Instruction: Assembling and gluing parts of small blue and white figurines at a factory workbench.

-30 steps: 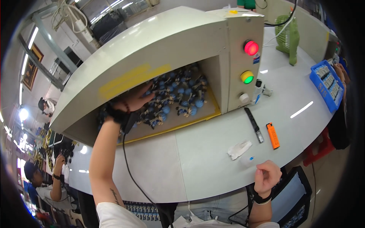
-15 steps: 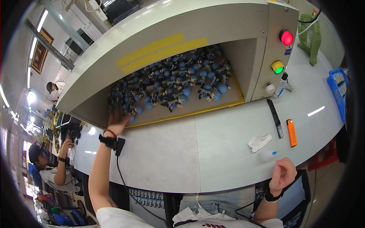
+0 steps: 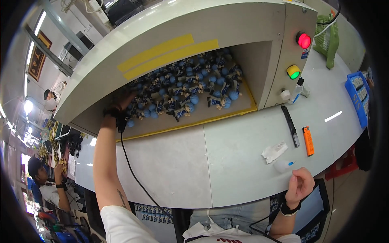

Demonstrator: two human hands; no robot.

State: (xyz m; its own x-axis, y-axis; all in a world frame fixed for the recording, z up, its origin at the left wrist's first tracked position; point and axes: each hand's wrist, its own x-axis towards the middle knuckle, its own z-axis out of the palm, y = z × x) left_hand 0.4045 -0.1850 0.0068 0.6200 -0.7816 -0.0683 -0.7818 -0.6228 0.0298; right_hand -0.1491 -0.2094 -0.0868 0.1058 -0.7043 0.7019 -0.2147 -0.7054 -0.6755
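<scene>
My left hand (image 3: pixel 127 100) reaches deep into the left side of a grey box-like booth, among many small figurines (image 3: pixel 184 109) with blue round heads and blue-and-white bodies. Shadow and the figurines hide its fingers, so I cannot tell whether it grips one. The figurines lie heaped on the booth's yellow-edged floor (image 3: pixel 190 123). Near the table's front right edge, my right hand (image 3: pixel 300 187) is held with its fingers curled in, and nothing shows in it. Just beyond it stands a small translucent bottle (image 3: pixel 282 165) with a blue tip, not touched by the hand.
A crumpled white tissue (image 3: pixel 274 152), a black cutter knife (image 3: pixel 291 126) and an orange lighter-like piece (image 3: pixel 308 141) lie on the right. Behind them are a clear bottle (image 3: pixel 298 91), a green fan (image 3: pixel 327 42) and a blue bin (image 3: pixel 357 97). Another person (image 3: pixel 44 178) works at the far left.
My left hand has gone from the booth's front edge further in among the figurines, the forearm following forward. My right hand stays in place.
</scene>
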